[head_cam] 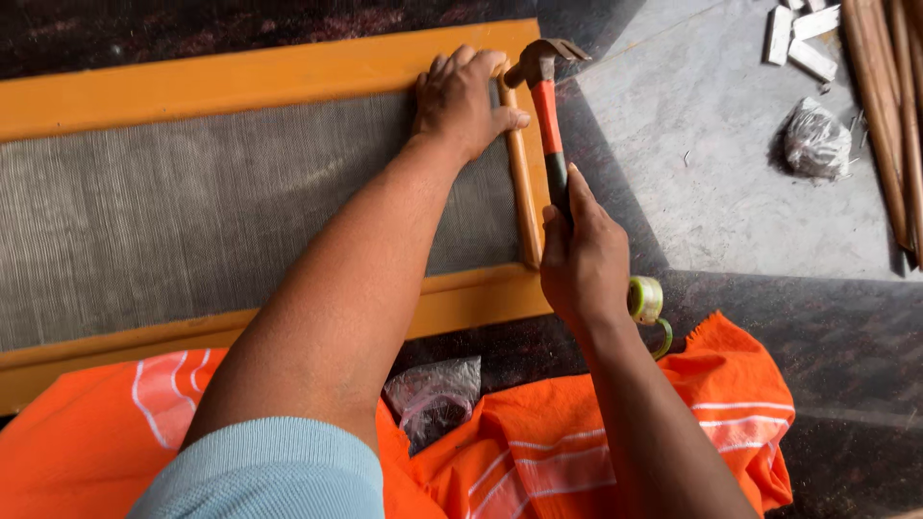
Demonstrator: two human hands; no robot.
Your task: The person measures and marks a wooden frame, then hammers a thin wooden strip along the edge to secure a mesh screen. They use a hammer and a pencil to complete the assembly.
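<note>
A yellow wooden frame (240, 77) with grey wire mesh (192, 211) lies on the floor. My left hand (463, 101) presses its fingers on the top right corner of the frame, against a thin wooden strip (525, 192) that runs down the mesh's right edge. My right hand (582, 255) grips the dark lower handle of a claw hammer (546, 91) with a red shaft. The hammer's head hangs just right of my left hand's fingers, above the top of the strip.
An orange striped cloth (538, 452) covers my lap. A small plastic bag (435, 396) lies on it, a green tape roll (646, 300) beside my right wrist. Further right are another bag (815, 139), white blocks (803, 38) and wooden sticks (880, 115).
</note>
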